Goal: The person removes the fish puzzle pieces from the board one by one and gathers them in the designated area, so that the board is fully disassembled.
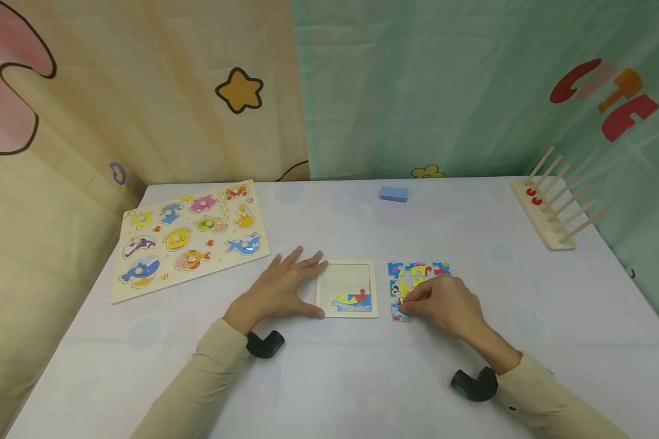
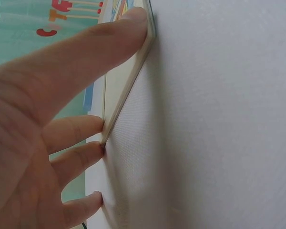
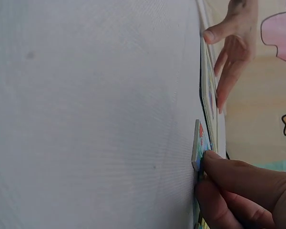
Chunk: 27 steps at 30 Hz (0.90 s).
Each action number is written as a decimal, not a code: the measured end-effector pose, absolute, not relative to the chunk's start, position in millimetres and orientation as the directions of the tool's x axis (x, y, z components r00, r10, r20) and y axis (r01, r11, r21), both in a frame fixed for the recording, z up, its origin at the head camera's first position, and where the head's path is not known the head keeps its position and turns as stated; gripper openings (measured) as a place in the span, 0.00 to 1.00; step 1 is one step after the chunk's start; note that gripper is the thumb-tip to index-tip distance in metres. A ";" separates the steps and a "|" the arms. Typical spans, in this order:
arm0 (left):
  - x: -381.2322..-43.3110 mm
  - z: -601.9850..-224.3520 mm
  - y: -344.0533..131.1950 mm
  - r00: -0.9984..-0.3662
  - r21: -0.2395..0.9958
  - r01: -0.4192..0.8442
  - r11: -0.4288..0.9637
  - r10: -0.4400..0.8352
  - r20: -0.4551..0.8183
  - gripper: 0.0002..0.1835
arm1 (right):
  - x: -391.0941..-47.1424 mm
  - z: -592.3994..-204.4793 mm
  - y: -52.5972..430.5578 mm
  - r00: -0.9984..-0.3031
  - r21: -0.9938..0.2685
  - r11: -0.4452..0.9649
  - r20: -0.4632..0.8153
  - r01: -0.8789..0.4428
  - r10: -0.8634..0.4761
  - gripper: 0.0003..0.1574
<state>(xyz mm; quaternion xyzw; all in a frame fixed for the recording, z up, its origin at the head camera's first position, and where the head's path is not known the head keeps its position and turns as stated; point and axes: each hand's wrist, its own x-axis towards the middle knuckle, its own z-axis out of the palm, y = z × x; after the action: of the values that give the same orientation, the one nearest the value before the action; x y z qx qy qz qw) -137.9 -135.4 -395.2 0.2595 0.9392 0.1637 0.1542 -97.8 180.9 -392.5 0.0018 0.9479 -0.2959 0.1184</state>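
Observation:
A square wooden puzzle tray lies in the middle of the table, with a few joined jigsaw pieces in its lower right corner. My left hand is spread along the tray's left side. Its thumb rests on the near corner and its straight fingers touch the far one. Right of the tray, my right hand pinches a blue puzzle piece between thumb and fingertips. Several loose puzzle pieces lie beside and partly under that hand, in blue, yellow and red.
A large knob puzzle board with sea animals lies at the back left. A blue block sits near the back edge. At the far right stands a wooden peg rack with two red beads. Curtains enclose the table's back and sides.

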 end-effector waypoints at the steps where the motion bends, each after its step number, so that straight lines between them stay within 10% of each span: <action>1: -137.9 -395.3 -135.4 -0.818 0.387 0.436 0.813 0.537 -0.206 0.53 | -97.8 -392.6 180.5 -0.973 -0.559 0.826 -0.220 0.070 -0.066 0.07; 27: -138.2 -394.8 -134.3 -0.820 0.385 0.431 0.816 0.532 -0.211 0.53 | -112.2 -389.9 148.1 -0.959 -0.692 0.716 -0.133 -0.092 -0.251 0.06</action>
<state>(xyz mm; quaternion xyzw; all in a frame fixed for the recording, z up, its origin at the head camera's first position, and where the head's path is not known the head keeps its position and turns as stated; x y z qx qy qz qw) -138.2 -134.3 -394.8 0.2561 0.9400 0.1624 0.1563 -112.2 148.1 -389.9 -0.0931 0.9199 -0.3649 0.1090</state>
